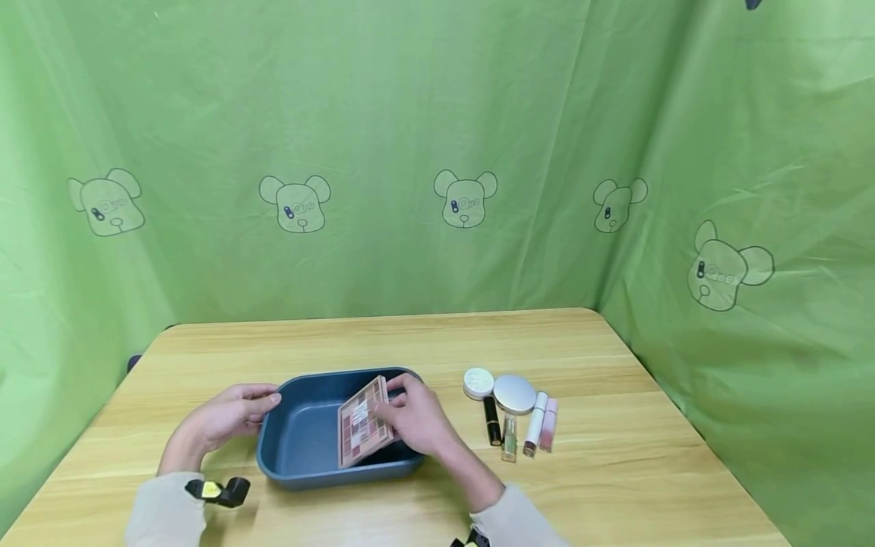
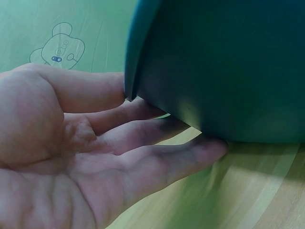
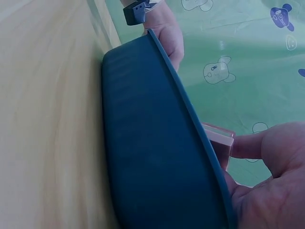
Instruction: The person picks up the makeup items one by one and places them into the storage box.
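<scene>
An eyeshadow palette with a clear lid leans at a slant inside a dark blue plastic basin. My right hand pinches the palette's right edge between thumb and fingers. In the right wrist view the palette's edge pokes above the basin's rim, with the right thumb against it. At the basin's left end, my left hand holds the rim. The left wrist view shows the left thumb at the rim and the other fingers beneath the basin wall. The palette's lower edge is partly hidden.
Right of the basin on the wooden table lie a white round jar, a silver round compact, a black tube, a gold-green lipstick tube, a white tube and a pink tube. Green curtains hang behind.
</scene>
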Available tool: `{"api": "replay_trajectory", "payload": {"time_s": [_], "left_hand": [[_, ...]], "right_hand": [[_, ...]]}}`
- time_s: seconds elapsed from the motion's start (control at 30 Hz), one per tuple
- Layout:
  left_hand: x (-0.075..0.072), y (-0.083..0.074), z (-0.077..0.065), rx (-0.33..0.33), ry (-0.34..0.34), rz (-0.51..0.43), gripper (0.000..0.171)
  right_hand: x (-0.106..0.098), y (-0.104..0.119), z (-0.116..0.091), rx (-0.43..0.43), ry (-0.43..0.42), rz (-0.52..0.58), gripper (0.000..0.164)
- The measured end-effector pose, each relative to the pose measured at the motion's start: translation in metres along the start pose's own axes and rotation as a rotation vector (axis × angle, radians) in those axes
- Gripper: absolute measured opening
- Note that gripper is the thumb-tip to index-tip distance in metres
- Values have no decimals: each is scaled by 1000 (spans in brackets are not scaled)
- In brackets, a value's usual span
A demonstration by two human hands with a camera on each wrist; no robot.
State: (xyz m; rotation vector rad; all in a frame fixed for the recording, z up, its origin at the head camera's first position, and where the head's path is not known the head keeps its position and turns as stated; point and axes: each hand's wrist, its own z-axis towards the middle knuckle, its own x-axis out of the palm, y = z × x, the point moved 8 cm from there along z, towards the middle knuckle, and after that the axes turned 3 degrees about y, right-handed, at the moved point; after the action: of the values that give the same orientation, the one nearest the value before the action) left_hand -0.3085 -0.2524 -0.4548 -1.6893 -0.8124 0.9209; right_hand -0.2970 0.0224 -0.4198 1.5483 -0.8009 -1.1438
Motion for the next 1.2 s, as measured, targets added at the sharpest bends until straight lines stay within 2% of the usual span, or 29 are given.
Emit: {"api": "replay_trajectory", "payload": {"time_s": [0.37,1.2], "left_hand": [[-1,3,1,-5,9,-2,61],[0,0,-1,-14,8,10,61]], "right_hand": [[9,2,0,-23,-8,-74,38],[23,-2,7,43,18,83,36]]}}
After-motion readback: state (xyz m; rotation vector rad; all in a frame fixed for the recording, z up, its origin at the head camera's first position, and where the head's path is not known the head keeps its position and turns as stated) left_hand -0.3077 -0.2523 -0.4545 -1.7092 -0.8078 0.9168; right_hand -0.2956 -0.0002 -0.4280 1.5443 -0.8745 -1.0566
